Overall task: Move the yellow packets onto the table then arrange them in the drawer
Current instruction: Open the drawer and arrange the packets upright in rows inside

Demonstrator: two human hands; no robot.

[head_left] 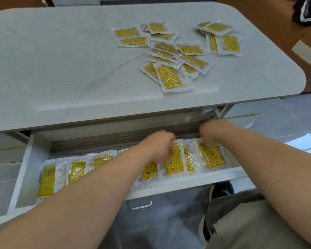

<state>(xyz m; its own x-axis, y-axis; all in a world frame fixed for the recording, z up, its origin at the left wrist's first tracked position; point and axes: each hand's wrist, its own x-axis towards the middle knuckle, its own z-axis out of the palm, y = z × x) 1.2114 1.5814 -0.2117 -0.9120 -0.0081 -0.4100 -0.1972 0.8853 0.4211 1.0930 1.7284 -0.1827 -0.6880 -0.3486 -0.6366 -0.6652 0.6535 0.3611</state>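
I am in the arranging step: both hands are down in the open drawer (23, 169), setting packets into the row. My left hand (158, 146) has its fingers curled over the top edge of the middle packet (173, 161), pinching it. Just to its right, my right hand (207, 135) is curled down on the end packet (212, 157). Its fingertips are hidden, so I cannot tell whether it grips or only presses. The row of packets (75, 169) lies flat and overlapping, running away to the left of my left hand and under that forearm. Beyond both hands, up on the surface (61, 60), a loose pile (171, 56) of yellow packets waits. Next, I judge, I square these two, let go, then reach forward over the drawer for more.
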